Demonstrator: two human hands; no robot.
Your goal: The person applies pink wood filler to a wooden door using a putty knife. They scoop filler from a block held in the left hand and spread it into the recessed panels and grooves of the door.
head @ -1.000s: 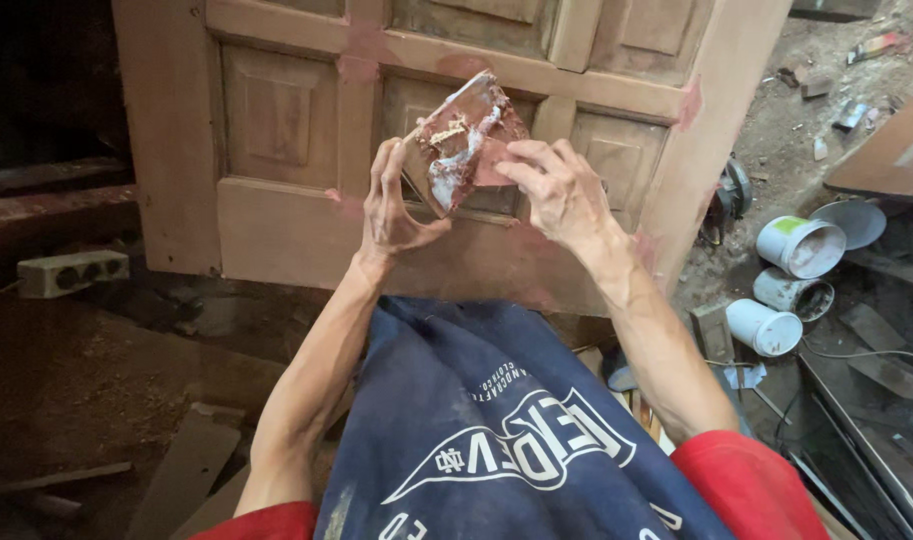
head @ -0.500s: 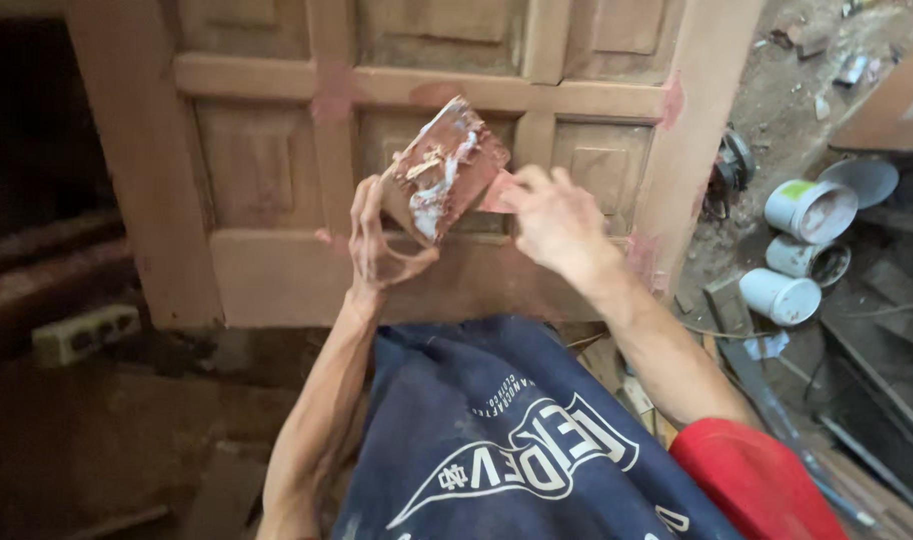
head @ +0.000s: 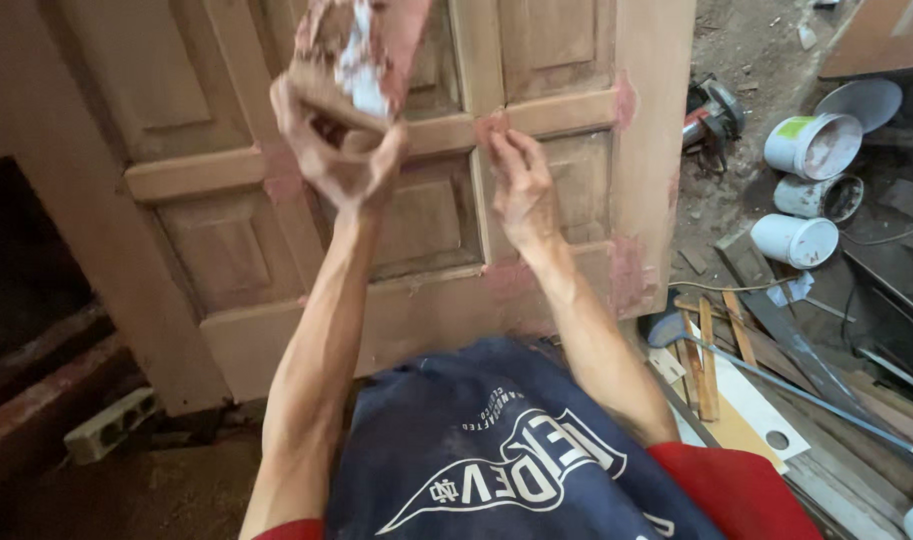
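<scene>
Against wooden door [head: 416, 215], left hand [head: 336, 150] fingers clamped on half-cropped smeared board [head: 356, 45].

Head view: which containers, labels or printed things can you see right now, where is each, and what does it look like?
Tub with green label: far right, on its side, round, white.
Second tub: just below it, white, grimy, open mouth.
Third tub: below those, white, lying sideways.
Lid: above the tubs, round, pale.
Apron print: bottom centre, white emblem on navy cloth.
No screens.
</scene>
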